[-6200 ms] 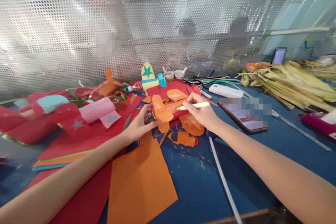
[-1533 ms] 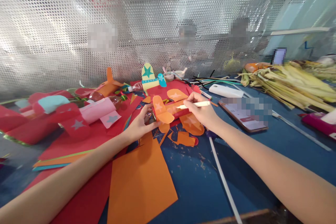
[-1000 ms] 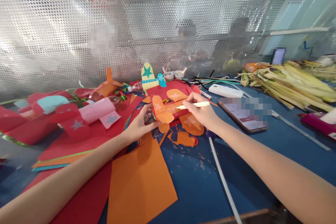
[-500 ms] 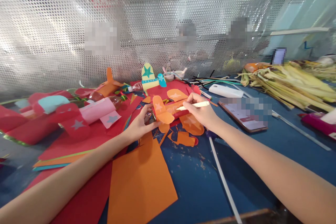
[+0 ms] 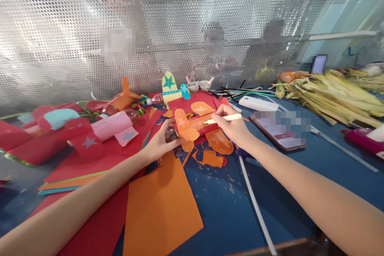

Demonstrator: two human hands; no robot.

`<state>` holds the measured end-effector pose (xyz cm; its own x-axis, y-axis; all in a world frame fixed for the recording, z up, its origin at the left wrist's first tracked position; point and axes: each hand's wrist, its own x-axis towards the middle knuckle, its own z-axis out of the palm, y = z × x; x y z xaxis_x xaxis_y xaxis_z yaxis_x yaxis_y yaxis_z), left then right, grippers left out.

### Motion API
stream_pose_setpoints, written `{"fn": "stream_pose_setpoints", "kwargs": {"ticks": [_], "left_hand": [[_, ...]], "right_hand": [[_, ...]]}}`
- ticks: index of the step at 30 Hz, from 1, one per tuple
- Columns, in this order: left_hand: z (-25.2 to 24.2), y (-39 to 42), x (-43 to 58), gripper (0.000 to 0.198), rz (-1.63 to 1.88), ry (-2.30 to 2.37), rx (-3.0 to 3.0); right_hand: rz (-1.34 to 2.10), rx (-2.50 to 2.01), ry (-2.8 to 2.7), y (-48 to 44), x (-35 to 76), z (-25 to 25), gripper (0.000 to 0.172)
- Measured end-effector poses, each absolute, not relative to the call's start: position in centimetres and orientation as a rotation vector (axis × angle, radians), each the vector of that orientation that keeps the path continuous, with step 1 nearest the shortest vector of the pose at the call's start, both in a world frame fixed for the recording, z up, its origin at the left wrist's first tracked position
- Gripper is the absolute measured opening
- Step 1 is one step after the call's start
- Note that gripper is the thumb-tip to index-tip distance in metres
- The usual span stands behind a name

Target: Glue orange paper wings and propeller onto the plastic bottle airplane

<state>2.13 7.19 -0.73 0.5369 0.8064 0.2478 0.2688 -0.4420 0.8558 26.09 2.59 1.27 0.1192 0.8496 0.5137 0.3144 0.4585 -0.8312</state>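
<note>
My right hand (image 5: 229, 124) grips a cream-coloured marker (image 5: 225, 118), its tip on the orange paper wrapped around the middle of a plane-like craft (image 5: 196, 123). The craft has rounded orange wings and a tail (image 5: 181, 122) marked with pale stars. At the craft's left end, my left hand (image 5: 166, 140) has its thumb and fingers around what looks like a clear bottle neck, mostly hidden. Cut orange scraps (image 5: 212, 159) lie just below the craft. Nearer me is a large orange sheet (image 5: 162, 208).
Red paper craft pieces (image 5: 87, 142) and stacked sheets spread over the left. A yellow craft with a green star (image 5: 169, 84) stands behind. To the right are a phone (image 5: 279, 133), a white glue gun-like stick (image 5: 258, 208), a white case (image 5: 258, 103) and dried husks (image 5: 336, 92).
My right hand and the marker have shifted slightly to the right along the craft. My left hand has stayed in place.
</note>
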Motion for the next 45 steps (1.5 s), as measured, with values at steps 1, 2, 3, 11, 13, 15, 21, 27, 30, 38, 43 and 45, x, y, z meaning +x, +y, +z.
{"fn": "stream_pose_setpoints", "kwargs": {"ticks": [1,2,3,11,13,15,21,27,30,38,43,45], "left_hand": [[-0.84,7.26,2.10,0.058,0.852,0.870,1.977],[-0.93,7.32,2.07,0.058,0.854,0.869,1.981],[-0.98,7.35,2.05,0.058,0.857,0.869,1.984],[-0.29,7.01,2.13,0.059,0.822,0.879,1.974],[-0.25,6.97,2.15,0.059,0.820,0.870,1.964],[-0.29,6.98,2.17,0.059,0.817,0.866,1.955],[-0.36,7.00,2.16,0.059,0.820,0.878,1.951],[-0.41,7.09,2.13,0.058,0.812,0.875,1.974],[-0.44,7.11,2.13,0.059,0.812,0.878,1.970],[-0.48,7.15,2.07,0.057,0.812,0.852,1.963],[-0.36,7.09,2.10,0.059,0.840,0.864,1.967],[-0.32,7.05,2.13,0.059,0.840,0.871,1.966]], "right_hand": [[0.535,-1.085,-1.453,2.56,26.08,1.30,0.022],[0.542,-1.082,-1.459,2.52,26.06,1.33,0.022],[0.554,-1.082,-1.463,2.49,26.04,1.36,0.021],[0.558,-1.097,-1.473,2.54,26.06,1.26,0.022],[0.552,-1.093,-1.480,2.58,26.06,1.19,0.021],[0.540,-1.088,-1.470,2.59,26.04,1.17,0.021],[0.558,-1.073,-1.460,2.59,26.00,1.32,0.020],[0.516,-1.087,-1.466,2.54,26.10,1.33,0.023],[0.518,-1.088,-1.463,2.57,26.11,1.30,0.022],[0.542,-1.083,-1.461,2.62,25.98,1.31,0.023],[0.553,-1.082,-1.459,2.55,25.96,1.37,0.023],[0.546,-1.084,-1.455,2.54,25.96,1.38,0.023]]}}
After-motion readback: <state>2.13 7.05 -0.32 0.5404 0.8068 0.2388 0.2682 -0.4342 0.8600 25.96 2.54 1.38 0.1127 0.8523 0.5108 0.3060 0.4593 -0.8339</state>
